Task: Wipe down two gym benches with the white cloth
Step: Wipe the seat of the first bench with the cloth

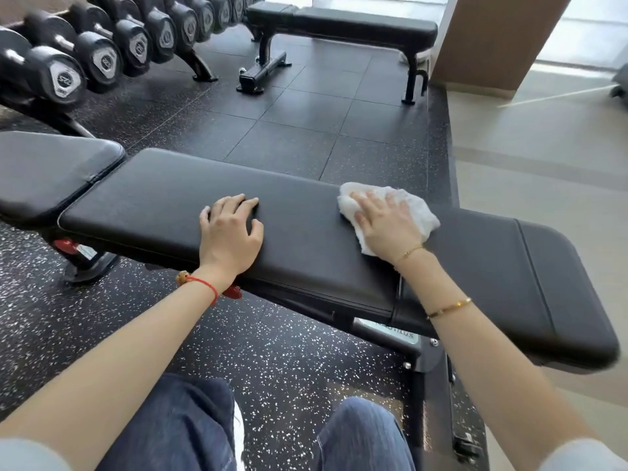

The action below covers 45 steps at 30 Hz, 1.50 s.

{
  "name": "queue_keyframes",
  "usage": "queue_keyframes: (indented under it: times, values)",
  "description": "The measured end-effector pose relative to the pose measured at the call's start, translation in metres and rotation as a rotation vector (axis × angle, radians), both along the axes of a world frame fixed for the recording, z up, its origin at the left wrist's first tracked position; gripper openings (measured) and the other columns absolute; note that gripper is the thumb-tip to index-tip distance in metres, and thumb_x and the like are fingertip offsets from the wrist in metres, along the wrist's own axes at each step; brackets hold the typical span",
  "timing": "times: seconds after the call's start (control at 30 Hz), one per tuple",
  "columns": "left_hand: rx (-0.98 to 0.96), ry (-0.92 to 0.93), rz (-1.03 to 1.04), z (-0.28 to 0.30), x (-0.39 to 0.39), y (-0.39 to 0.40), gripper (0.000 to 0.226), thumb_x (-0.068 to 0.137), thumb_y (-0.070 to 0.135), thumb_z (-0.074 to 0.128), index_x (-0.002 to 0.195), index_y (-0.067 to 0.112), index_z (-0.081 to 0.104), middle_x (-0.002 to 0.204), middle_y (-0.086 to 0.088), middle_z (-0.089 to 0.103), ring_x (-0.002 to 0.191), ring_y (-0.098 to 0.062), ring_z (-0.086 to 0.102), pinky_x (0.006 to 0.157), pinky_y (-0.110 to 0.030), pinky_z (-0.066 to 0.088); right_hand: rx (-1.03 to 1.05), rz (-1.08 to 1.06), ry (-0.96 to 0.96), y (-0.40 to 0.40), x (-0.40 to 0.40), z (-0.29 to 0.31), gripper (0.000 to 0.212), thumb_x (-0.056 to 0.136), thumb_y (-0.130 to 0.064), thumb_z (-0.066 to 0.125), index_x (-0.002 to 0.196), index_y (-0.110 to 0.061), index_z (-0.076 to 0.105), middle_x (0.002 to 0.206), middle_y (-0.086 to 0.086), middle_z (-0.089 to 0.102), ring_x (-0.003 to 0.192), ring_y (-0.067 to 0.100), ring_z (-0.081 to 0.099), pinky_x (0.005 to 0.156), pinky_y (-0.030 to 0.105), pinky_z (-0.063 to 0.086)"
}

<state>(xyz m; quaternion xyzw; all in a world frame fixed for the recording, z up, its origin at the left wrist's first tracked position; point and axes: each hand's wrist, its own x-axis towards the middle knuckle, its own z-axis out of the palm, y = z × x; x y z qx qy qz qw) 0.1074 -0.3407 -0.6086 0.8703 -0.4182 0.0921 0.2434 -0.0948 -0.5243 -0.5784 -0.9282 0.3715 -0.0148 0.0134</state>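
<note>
Head view: the white cloth is pressed flat under the right hand, fingers spread, near the far edge of the near bench. The left hand rests empty, fingers loosely curled. Overlapping, evenly pressed strokes are advised, edges included.

The near bench lies across the front, with the left hand flat on its middle and the right hand on the cloth further right. Behind it stands a second bench, and the dumbbell rack is at the far left.
</note>
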Motion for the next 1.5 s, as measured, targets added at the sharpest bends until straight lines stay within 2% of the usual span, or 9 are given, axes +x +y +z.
queue_keyframes:
  times: [0.17, 0.33, 0.53, 0.67, 0.87, 1.13, 1.27, 1.37, 1.5]
  values:
    - [0.070, 0.018, 0.003, 0.004, -0.005, 0.000, 0.044, 0.096, 0.025, 0.048, 0.140, 0.019, 0.053, 0.149, -0.007, 0.047, 0.141, -0.026, 0.035, 0.119, -0.051, 0.019, 0.047, 0.256, -0.080, 0.076, -0.036, -0.007, 0.048, 0.104, -0.041, 0.030, 0.151, -0.037, 0.026, 0.160, -0.005, 0.028, 0.149, 0.031, 0.020, 0.123, 0.046, 0.005]
    - [0.036, 0.060, -0.023, 0.012, -0.023, -0.004, 0.037, 0.094, 0.019, 0.051, 0.129, 0.017, 0.061, 0.142, -0.007, 0.054, 0.136, -0.025, 0.041, 0.116, -0.052, 0.024, 0.089, 0.079, -0.143, 0.049, -0.086, -0.008, 0.046, 0.104, -0.039, 0.032, 0.150, -0.037, 0.029, 0.159, -0.005, 0.030, 0.150, 0.030, 0.017, 0.123, 0.045, 0.003]
    - [-0.030, 0.063, -0.193, 0.022, -0.073, -0.025, 0.037, 0.093, 0.018, 0.054, 0.129, 0.018, 0.061, 0.140, -0.004, 0.055, 0.136, -0.021, 0.042, 0.118, -0.047, 0.022, 0.068, -0.172, -0.087, -0.012, -0.065, 0.003, 0.047, 0.104, -0.037, 0.027, 0.150, -0.028, 0.028, 0.157, 0.003, 0.031, 0.144, 0.032, 0.024, 0.118, 0.049, 0.014]
    - [-0.041, 0.076, -0.253, 0.023, -0.100, -0.040, 0.038, 0.094, 0.018, 0.052, 0.131, 0.019, 0.060, 0.140, -0.002, 0.054, 0.136, -0.019, 0.041, 0.119, -0.045, 0.022, 0.092, -0.065, -0.059, 0.019, -0.074, -0.001, 0.048, 0.105, -0.039, 0.025, 0.153, -0.036, 0.022, 0.162, -0.001, 0.022, 0.149, 0.032, 0.014, 0.120, 0.050, 0.006]
    - [-0.004, 0.077, -0.268, 0.008, -0.119, -0.046, 0.037, 0.095, 0.021, 0.050, 0.132, 0.020, 0.058, 0.140, 0.000, 0.054, 0.136, -0.019, 0.041, 0.118, -0.046, 0.022, 0.061, 0.055, -0.135, 0.080, -0.137, -0.006, 0.048, 0.104, -0.039, 0.031, 0.151, -0.038, 0.026, 0.160, -0.005, 0.028, 0.150, 0.029, 0.016, 0.123, 0.043, 0.002]
    - [0.008, 0.002, -0.250, 0.001, -0.122, -0.045, 0.036, 0.094, 0.022, 0.049, 0.129, 0.018, 0.059, 0.139, -0.001, 0.055, 0.135, -0.021, 0.043, 0.117, -0.050, 0.024, 0.094, -0.441, -0.110, -0.016, -0.168, 0.003, 0.048, 0.104, -0.038, 0.027, 0.152, -0.032, 0.025, 0.159, 0.003, 0.028, 0.147, 0.033, 0.017, 0.119, 0.050, 0.011]
    - [-0.003, -0.013, -0.240, 0.000, -0.122, -0.045, 0.035, 0.092, 0.021, 0.050, 0.125, 0.019, 0.061, 0.135, -0.001, 0.058, 0.132, -0.021, 0.046, 0.115, -0.050, 0.027, 0.080, -0.287, -0.082, 0.004, -0.117, 0.004, 0.048, 0.104, -0.038, 0.026, 0.151, -0.029, 0.026, 0.157, 0.005, 0.030, 0.144, 0.034, 0.024, 0.118, 0.052, 0.015]
    - [-0.011, -0.022, -0.245, 0.000, -0.122, -0.044, 0.035, 0.091, 0.021, 0.051, 0.124, 0.019, 0.062, 0.134, 0.000, 0.059, 0.131, -0.021, 0.047, 0.114, -0.050, 0.028, 0.074, -0.108, -0.079, 0.041, -0.092, -0.002, 0.048, 0.104, -0.040, 0.027, 0.152, -0.033, 0.025, 0.160, 0.002, 0.026, 0.147, 0.034, 0.019, 0.120, 0.051, 0.008]
    - [-0.016, -0.013, -0.254, 0.000, -0.121, -0.044, 0.035, 0.091, 0.021, 0.052, 0.125, 0.019, 0.062, 0.133, 0.000, 0.059, 0.131, -0.021, 0.047, 0.114, -0.050, 0.028, 0.110, -0.098, -0.116, 0.057, -0.093, -0.003, 0.048, 0.105, -0.040, 0.026, 0.152, -0.035, 0.022, 0.162, -0.001, 0.020, 0.150, 0.033, 0.010, 0.122, 0.048, 0.003]
